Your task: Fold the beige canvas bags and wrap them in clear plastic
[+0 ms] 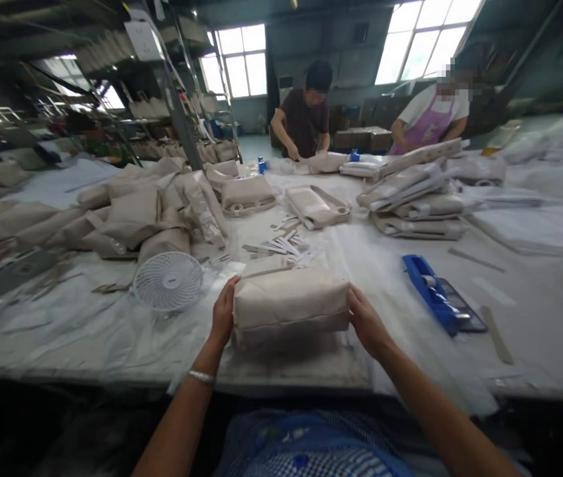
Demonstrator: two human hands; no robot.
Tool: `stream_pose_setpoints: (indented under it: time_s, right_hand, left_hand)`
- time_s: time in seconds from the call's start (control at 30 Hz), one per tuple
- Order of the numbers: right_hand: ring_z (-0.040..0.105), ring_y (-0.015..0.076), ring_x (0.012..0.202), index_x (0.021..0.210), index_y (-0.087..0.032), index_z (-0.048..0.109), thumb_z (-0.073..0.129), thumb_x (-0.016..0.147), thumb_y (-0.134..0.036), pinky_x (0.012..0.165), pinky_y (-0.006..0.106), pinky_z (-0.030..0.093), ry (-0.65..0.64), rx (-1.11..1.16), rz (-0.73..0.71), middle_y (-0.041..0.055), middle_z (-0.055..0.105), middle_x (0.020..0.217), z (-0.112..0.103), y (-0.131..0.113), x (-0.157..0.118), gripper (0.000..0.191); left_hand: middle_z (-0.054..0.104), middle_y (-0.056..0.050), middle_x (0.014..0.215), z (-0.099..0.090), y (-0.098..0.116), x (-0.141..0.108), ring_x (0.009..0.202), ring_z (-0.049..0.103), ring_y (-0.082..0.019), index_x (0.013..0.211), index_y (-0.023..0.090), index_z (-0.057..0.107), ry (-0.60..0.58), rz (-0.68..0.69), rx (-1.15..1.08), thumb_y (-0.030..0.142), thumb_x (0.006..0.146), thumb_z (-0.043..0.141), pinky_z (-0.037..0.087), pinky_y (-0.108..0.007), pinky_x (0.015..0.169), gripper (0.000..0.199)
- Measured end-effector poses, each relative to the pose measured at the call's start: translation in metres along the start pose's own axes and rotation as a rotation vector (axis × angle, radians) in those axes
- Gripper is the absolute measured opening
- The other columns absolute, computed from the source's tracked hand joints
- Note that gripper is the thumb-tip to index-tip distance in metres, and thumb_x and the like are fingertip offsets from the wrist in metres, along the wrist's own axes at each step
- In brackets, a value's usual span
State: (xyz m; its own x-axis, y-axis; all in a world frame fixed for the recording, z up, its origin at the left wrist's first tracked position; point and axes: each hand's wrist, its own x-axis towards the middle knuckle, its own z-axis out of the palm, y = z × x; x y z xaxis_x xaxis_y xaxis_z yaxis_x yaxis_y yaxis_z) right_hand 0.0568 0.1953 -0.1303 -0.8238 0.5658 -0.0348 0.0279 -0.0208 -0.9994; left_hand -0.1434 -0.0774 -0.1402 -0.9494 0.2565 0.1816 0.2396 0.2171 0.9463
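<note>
A beige fabric bag (291, 301), boxy and folded, is held level just above the near part of the table, in front of my body. My left hand (224, 310) grips its left end, with a silver bracelet on the wrist. At the bag's right end, my right hand (365, 319) presses with its fingers against the side. Beyond the bag lie scattered white and grey strips (286, 245). Clear plastic film shows around and under the bag.
A white fan (168, 281) stands left of my hands. A blue tape dispenser (435, 295) lies to the right. Beige bags are heaped at the left (132, 212) and stacked at the right (415, 199). Two people work across the table (534, 318).
</note>
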Motion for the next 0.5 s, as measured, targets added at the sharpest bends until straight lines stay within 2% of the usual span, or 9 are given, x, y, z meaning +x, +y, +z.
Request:
stream_pose_setpoints:
  time_s: [0.07,0.13,0.2,0.27,0.33,0.4,0.5]
  right_hand:
    - [0.054,0.0319,0.131,0.146,-0.025,0.045,0.051,0.092,-0.062,0.109,0.052,0.047,0.032,-0.192,-0.090,0.0110,0.053,0.146,-0.009,0.001,-0.011,0.065]
    - [0.049,0.0327,0.136,0.148,-0.025,0.044,0.057,0.090,-0.059,0.114,0.053,0.041,0.044,-0.448,-0.284,0.0115,0.048,0.150,-0.015,-0.007,-0.020,0.068]
    - [0.039,0.0325,0.143,0.151,-0.026,0.040,0.064,0.088,-0.055,0.120,0.052,0.033,-0.084,-0.687,-0.498,0.0092,0.040,0.156,-0.016,-0.020,-0.024,0.073]
    - [0.032,0.0318,0.148,0.153,-0.026,0.037,0.072,0.082,-0.052,0.124,0.051,0.024,-0.336,-0.848,-0.641,0.0075,0.036,0.160,-0.011,-0.032,-0.023,0.083]
    - [0.028,0.0321,0.149,0.154,-0.024,0.035,0.081,0.074,-0.049,0.125,0.051,0.019,-0.559,-0.926,-0.710,0.0091,0.033,0.160,-0.002,-0.038,-0.016,0.096]
    - [0.026,0.0320,0.150,0.154,-0.022,0.034,0.086,0.068,-0.042,0.125,0.051,0.017,-0.657,-0.960,-0.723,0.0110,0.032,0.161,0.005,-0.036,-0.004,0.103]
    - [0.027,0.0311,0.150,0.155,-0.020,0.033,0.086,0.065,-0.034,0.124,0.048,0.022,-0.676,-0.978,-0.723,0.0126,0.032,0.160,0.012,-0.026,0.012,0.105]
  left_hand:
    - [0.063,-0.015,0.134,-0.016,0.003,-0.005,0.130,0.055,-0.026,0.125,0.012,0.064,-0.040,-0.005,0.054,0.060,0.096,0.041,0.038,-0.042,0.115,0.061]
    - [0.064,-0.014,0.132,-0.030,0.017,-0.012,0.129,0.056,-0.027,0.125,0.014,0.065,-0.079,0.003,0.103,0.063,0.094,0.042,0.037,-0.044,0.115,0.062]
    - [0.062,-0.011,0.137,-0.034,0.038,-0.025,0.134,0.051,-0.027,0.129,0.018,0.063,-0.179,0.071,0.171,0.067,0.092,0.046,0.033,-0.043,0.118,0.064]
    - [0.053,-0.010,0.147,-0.027,0.059,-0.044,0.141,0.043,-0.028,0.140,0.021,0.054,-0.371,0.235,0.319,0.069,0.086,0.054,0.029,-0.044,0.121,0.072]
    - [0.038,-0.014,0.157,-0.013,0.072,-0.063,0.147,0.031,-0.032,0.152,0.021,0.036,-0.537,0.455,0.550,0.070,0.078,0.065,0.025,-0.051,0.122,0.093]
    - [0.023,-0.018,0.163,0.003,0.073,-0.076,0.150,0.020,-0.037,0.156,0.021,0.025,-0.592,0.576,0.766,0.064,0.073,0.075,0.024,-0.058,0.121,0.106]
    - [0.018,-0.022,0.163,0.019,0.063,-0.076,0.150,0.019,-0.041,0.157,0.023,0.018,-0.588,0.575,0.947,0.052,0.068,0.083,0.029,-0.061,0.117,0.114]
